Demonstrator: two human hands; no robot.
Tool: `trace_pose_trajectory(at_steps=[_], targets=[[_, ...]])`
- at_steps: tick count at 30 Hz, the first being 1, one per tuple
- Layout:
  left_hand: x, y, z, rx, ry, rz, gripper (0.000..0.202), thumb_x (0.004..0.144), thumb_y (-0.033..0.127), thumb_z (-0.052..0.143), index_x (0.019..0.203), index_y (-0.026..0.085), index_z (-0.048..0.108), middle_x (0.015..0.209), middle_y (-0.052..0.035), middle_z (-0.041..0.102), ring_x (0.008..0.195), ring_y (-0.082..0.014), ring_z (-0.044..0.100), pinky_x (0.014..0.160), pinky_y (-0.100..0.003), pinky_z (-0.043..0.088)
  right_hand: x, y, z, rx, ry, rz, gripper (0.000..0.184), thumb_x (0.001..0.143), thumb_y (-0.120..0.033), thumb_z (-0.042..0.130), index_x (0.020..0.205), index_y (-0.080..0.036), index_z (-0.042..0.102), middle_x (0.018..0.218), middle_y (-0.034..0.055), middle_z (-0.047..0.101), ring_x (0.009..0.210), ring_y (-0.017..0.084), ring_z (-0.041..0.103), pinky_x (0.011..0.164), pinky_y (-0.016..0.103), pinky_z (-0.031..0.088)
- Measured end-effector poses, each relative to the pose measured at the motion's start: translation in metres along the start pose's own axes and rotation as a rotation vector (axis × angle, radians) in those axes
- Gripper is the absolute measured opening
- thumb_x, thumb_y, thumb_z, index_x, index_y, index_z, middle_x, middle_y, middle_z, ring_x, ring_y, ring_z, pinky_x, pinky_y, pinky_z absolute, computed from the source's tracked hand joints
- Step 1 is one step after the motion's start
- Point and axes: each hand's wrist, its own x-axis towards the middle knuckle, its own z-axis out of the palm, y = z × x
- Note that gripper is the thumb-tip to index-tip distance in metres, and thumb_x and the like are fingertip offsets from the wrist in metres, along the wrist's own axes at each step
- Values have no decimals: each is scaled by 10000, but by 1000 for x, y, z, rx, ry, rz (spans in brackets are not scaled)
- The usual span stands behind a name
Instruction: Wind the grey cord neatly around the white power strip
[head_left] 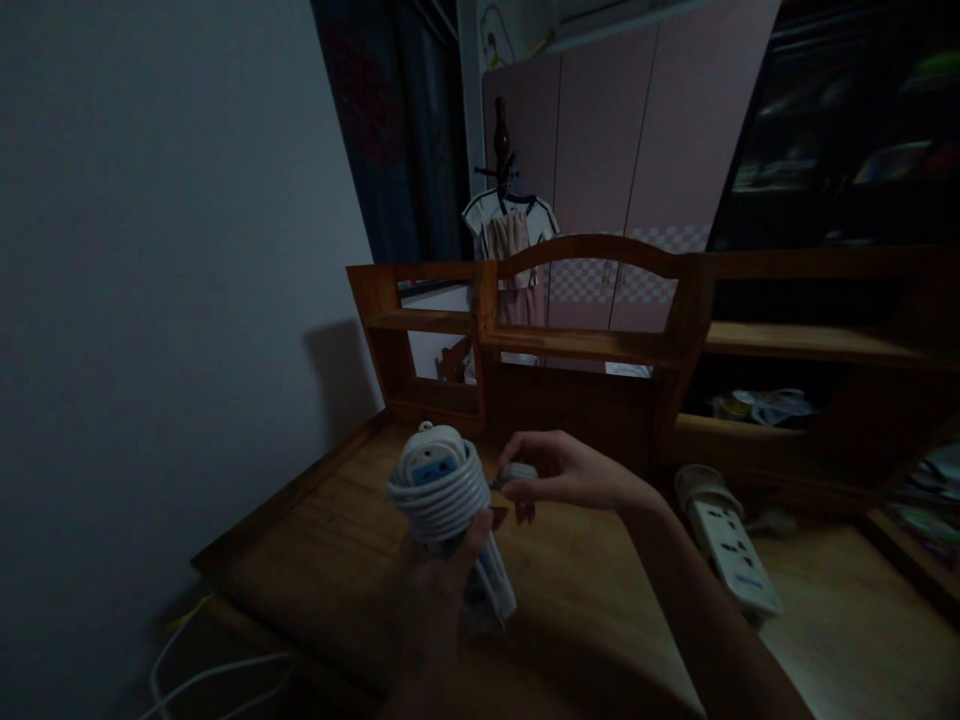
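Note:
A white power strip (491, 585) with blue sockets is held up above the wooden desk, tilted, its white cord (442, 500) wound in several turns around its upper part. My left hand (450, 580) grips the strip from below, with the thumb against the coil; its other fingers are dark and partly hidden. Just right of the coil, my right hand (559, 472) pinches the light grey plug (519, 472) at the cord's end between thumb and fingers. A second power strip (731, 550), with cord wrapped at its far end, lies on the desk to the right of my right forearm.
The wooden desk (337, 540) has a shelf unit (577, 345) along its back. Small items in plastic (765, 405) sit in its right compartment. A white wall (187, 250) borders the left side. A loose white cable (217, 668) hangs at lower left. Clothes (514, 230) hang behind.

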Motion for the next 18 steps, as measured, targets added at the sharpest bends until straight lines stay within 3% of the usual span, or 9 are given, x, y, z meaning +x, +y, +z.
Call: trace_pose_trajectory(at_steps=[2, 7, 13, 18], targets=[[4, 2, 2, -147, -43, -134, 429, 708, 452, 749, 1013, 171, 639, 859, -94, 735, 775, -264, 711, 651, -327, 557, 1, 4, 0, -51, 14, 7, 421, 777, -411, 743, 1054, -151, 565, 795, 27, 670, 687, 151, 662, 629, 262, 523], [12, 0, 5, -270, -94, -252, 412, 731, 451, 742, 1016, 185, 608, 814, -45, 722, 720, -209, 703, 609, -272, 541, 2, 7, 2, -223, 62, 32, 414, 779, -421, 735, 1057, -149, 592, 816, 43, 691, 719, 163, 671, 592, 235, 506], [17, -7, 10, -321, -108, -311, 443, 692, 458, 769, 992, 164, 629, 750, -21, 680, 621, -157, 661, 570, -238, 512, -1, 2, 11, -377, 175, 53, 319, 801, -401, 711, 969, -149, 611, 767, 26, 696, 677, 144, 653, 532, 203, 460], [22, -10, 16, -372, -76, -353, 452, 653, 433, 803, 971, 170, 619, 716, 6, 655, 582, -142, 636, 541, -229, 500, -2, 8, 15, -331, 239, 57, 309, 751, -315, 760, 986, -170, 620, 839, 27, 691, 745, 162, 658, 608, 234, 497]])
